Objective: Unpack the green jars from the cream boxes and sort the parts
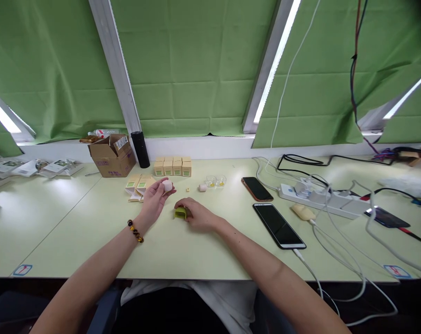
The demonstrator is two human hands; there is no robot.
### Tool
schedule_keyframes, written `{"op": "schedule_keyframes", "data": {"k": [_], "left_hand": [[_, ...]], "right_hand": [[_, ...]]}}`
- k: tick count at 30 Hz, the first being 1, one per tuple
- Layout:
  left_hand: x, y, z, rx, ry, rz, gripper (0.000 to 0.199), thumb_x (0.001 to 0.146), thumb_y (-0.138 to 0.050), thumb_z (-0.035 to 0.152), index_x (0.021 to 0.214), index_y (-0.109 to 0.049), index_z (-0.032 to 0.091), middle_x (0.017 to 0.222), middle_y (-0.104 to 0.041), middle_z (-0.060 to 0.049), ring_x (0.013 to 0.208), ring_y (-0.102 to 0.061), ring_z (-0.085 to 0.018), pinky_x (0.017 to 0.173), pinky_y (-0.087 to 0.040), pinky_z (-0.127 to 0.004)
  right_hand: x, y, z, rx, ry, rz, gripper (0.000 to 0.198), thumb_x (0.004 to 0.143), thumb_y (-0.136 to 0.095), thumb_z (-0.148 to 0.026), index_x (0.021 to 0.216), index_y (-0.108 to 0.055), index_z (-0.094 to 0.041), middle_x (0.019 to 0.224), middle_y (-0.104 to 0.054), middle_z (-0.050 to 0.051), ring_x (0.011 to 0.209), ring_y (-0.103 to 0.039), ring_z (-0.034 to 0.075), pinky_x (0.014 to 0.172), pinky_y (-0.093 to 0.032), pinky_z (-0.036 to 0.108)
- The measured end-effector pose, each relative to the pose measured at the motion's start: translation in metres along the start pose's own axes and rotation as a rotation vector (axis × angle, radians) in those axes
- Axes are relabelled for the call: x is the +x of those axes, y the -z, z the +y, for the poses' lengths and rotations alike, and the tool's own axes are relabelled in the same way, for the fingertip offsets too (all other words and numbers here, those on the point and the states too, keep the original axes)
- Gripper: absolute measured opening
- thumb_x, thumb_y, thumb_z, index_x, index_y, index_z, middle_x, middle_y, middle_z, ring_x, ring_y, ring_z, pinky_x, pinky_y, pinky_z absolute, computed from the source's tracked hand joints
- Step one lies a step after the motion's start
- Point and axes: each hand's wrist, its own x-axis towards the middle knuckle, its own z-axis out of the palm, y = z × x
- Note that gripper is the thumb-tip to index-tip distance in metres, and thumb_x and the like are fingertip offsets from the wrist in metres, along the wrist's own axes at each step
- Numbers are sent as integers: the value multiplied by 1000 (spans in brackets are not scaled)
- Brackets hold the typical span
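My left hand (pixel 155 200) is closed around a small pale pink, rounded piece (pixel 167 185), held up above the table. Lower and to the right, my right hand (pixel 198 214) grips a small olive-green box-like sleeve (pixel 180 213) whose open end faces me. Beside the left hand stand open cream cartons (pixel 135 187) with white flaps. Just beyond the right hand lie a tiny yellowish piece (pixel 187 189) and a second pink piece (pixel 202 187). Two clear round cups (pixel 216 181) with yellow bits inside sit to their right.
Several closed small boxes (pixel 172 167) line the back, near a black cylinder (pixel 140 149) and a cardboard box (pixel 112 155). At right lie two phones (pixel 279 225), a white power strip (pixel 321 200) and tangled cables. Bagged items (pixel 45 168) rest at far left.
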Motion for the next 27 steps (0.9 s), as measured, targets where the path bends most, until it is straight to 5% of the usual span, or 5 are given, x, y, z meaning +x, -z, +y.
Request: {"op": "schedule_keyframes", "data": {"k": [6, 10, 15, 20, 27], "left_hand": [[-5, 3, 2, 895, -721, 20, 30, 91, -78, 29, 119, -70, 22, 116, -69, -9, 111, -67, -24, 99, -58, -44], [-6, 2, 4, 1086, -897, -23, 30, 95, -70, 20, 125, -68, 22, 113, -68, -9, 108, -67, -23, 94, -59, -41], [3, -1, 9, 1123, -826, -45, 26, 96, -68, 22, 122, -70, 22, 118, -69, -9, 112, -67, -25, 100, -58, -43], [19, -14, 21, 1174, -558, -120, 28, 94, -68, 24, 122, -71, 23, 125, -70, -8, 115, -67, -26, 102, -57, -43], [69, -30, -9, 1235, -268, -254, 24, 93, -64, 23, 115, -72, 18, 120, -74, -11, 111, -67, -28, 102, -52, -45]], "right_hand": [[-2, 5, -4, 16, -7, -42, 70, 71, -57, 6, 135, -55, -25, 134, -62, 9, 125, -56, 28, 104, -50, 44], [-3, 7, -1, 56, -6, -54, 79, 70, -56, 6, 142, -50, -25, 142, -59, 10, 135, -52, 29, 111, -48, 48], [-3, 6, 7, 93, 1, -26, 80, 67, -54, 7, 141, -52, -25, 142, -60, 11, 136, -53, 29, 114, -47, 50], [1, 9, 18, 174, 13, 44, 77, 67, -53, 6, 138, -55, -24, 140, -63, 10, 130, -60, 26, 105, -53, 44], [5, 43, 47, -339, -232, 642, 42, 82, -58, -5, 118, -71, -20, 123, -69, 12, 124, -52, 33, 109, -46, 52]]}}
